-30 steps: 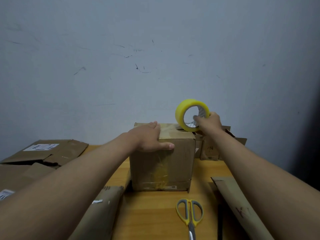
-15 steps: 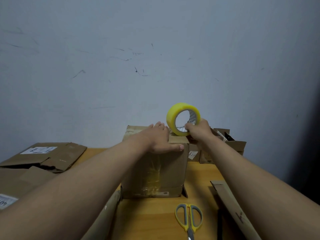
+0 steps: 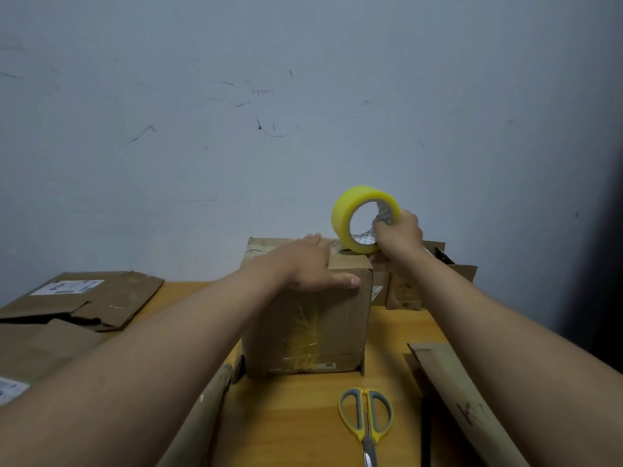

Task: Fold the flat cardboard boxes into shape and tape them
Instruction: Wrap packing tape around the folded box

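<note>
Scissors (image 3: 366,423) with yellow-and-grey handles lie closed on the wooden table (image 3: 296,419), handles toward the wall (image 3: 303,96), blades running off the near edge of view. The wall is pale grey-blue, marked with dark scuffs and scratches; a dark shadow covers its right side
</note>
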